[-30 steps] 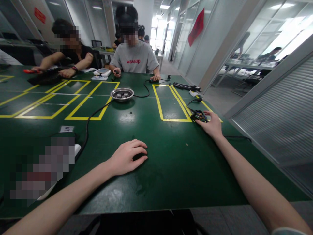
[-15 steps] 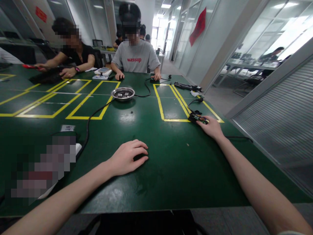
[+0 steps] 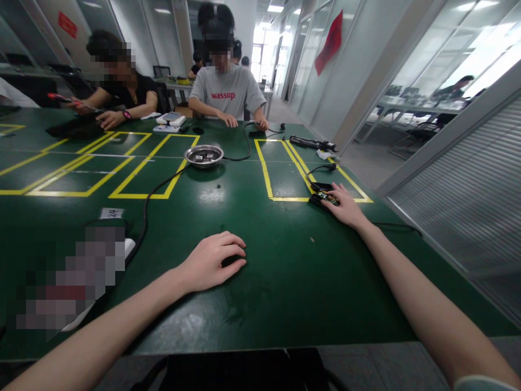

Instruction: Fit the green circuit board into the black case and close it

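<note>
My left hand [image 3: 211, 262] rests palm down on the green table [image 3: 285, 271], fingers curled loosely with nothing visible under them. My right hand [image 3: 345, 206] reaches far right and grips a small black circuit board [image 3: 323, 198] with green and orange parts, at the corner of a yellow-taped rectangle [image 3: 266, 174]. A thin black cable [image 3: 319, 168] runs from the board toward the back.
A metal bowl [image 3: 203, 156] with small parts sits mid-table, a black cable [image 3: 158, 190] trailing from near it. A black tool [image 3: 311, 144] lies at the far right. Two people sit across; a white device [image 3: 128, 247] lies at my left.
My right hand has closed on the small board and drawn it slightly left along the yellow tape. My left hand has stayed put. The people opposite shifted their hands.
</note>
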Motion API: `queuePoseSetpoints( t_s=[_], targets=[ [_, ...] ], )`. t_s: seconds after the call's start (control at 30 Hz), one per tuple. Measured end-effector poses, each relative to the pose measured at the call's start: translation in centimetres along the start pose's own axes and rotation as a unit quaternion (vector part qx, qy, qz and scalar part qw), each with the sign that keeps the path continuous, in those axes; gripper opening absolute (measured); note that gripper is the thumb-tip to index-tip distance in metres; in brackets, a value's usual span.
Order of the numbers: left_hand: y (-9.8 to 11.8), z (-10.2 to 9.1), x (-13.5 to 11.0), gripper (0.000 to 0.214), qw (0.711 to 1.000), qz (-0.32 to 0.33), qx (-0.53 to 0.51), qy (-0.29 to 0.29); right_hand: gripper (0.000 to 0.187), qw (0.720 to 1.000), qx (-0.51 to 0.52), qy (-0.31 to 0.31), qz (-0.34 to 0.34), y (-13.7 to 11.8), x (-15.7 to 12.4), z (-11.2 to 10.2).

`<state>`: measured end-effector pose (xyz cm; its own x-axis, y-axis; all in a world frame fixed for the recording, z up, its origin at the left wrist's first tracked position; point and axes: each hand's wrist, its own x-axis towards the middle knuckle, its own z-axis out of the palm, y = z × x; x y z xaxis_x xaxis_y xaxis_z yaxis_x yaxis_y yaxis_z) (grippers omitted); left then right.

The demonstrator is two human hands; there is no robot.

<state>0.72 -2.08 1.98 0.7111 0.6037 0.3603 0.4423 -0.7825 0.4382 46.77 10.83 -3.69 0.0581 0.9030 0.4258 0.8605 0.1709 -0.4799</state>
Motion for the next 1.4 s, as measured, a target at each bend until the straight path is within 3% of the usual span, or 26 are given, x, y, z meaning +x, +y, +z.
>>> queuePoseSetpoints(
  t_s=[0.2,0.33,0.53,0.67,0.77,0.87,1.0,1.2,1.4],
  targets=[
    [0.0,0.0,0.0,0.018,1.0,0.0,-0.001,-0.002,0.02,0.999,0.002,-0.023,-0.032,-0.9,0.0,-0.6],
    [0.0,0.0,0.0,0.018,1.0,0.002,-0.003,0.0,0.018,0.995,-0.006,-0.028,-0.092,-3.5,-1.0,-0.6],
    [-0.1,-0.1,0.1,0.018,1.0,-0.003,-0.006,0.009,0.014,0.96,0.059,-0.106,-0.251,-12.5,-5.2,0.8],
    [0.1,-0.5,0.2,0.037,0.999,0.02,0.001,0.044,0.022,0.912,0.114,-0.205,-0.337,-19.5,-9.7,1.4],
    [0.5,-0.7,0.2,0.04,0.997,0.062,-0.023,0.034,0.031,0.863,0.148,-0.263,-0.405,-22.7,-12.1,1.9],
    [0.7,-0.7,0.1,0.042,0.997,0.071,-0.036,0.008,0.033,0.85,0.172,-0.262,-0.423,-23.5,-12.8,2.2],
    [0.6,-0.4,-0.1,0.051,0.997,0.08,-0.018,0.0,0.035,0.867,0.192,-0.247,-0.388,-23.0,-12.4,2.0],
    [0.6,0.0,0.1,0.034,0.999,0.05,0.002,0.002,0.03,0.88,0.179,-0.24,-0.369,-22.8,-12.1,1.7],
    [0.2,0.2,0.1,0.022,1.0,0.002,0.015,0.014,0.04,0.919,0.123,-0.216,-0.304,-23.1,-12.3,1.9]
  ],
)
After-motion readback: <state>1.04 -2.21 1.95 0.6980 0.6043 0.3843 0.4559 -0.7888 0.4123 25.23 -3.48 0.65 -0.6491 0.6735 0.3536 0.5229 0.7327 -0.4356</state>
